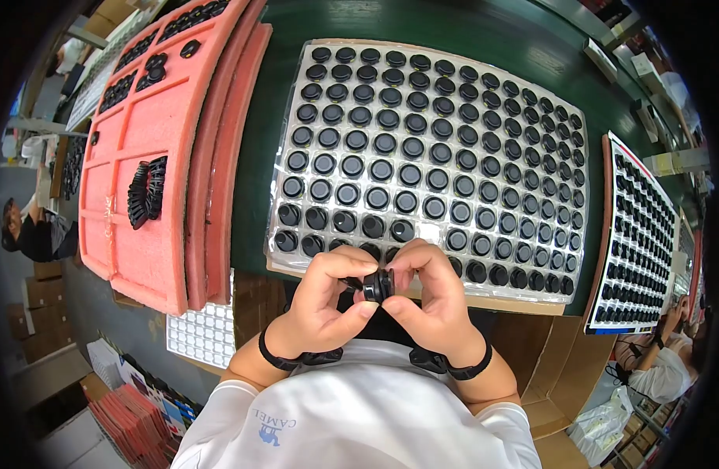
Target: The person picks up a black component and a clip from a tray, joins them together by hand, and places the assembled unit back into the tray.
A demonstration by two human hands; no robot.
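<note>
Close in front of my body I hold a small round black part, seen edge-on, between both hands. My left hand pinches its left side with thumb and index finger. On the other side, the thumb and fingers of my right hand close on it. My hands hang over the near edge of a clear plastic tray filled with rows of black round capped parts. The tray's nearest rows are partly hidden behind my fingers.
To the left, pink foam trays are stacked, holding loose black parts and a row of black rings. A second filled tray lies right on the green table. Cardboard boxes stand below; other people sit at both sides.
</note>
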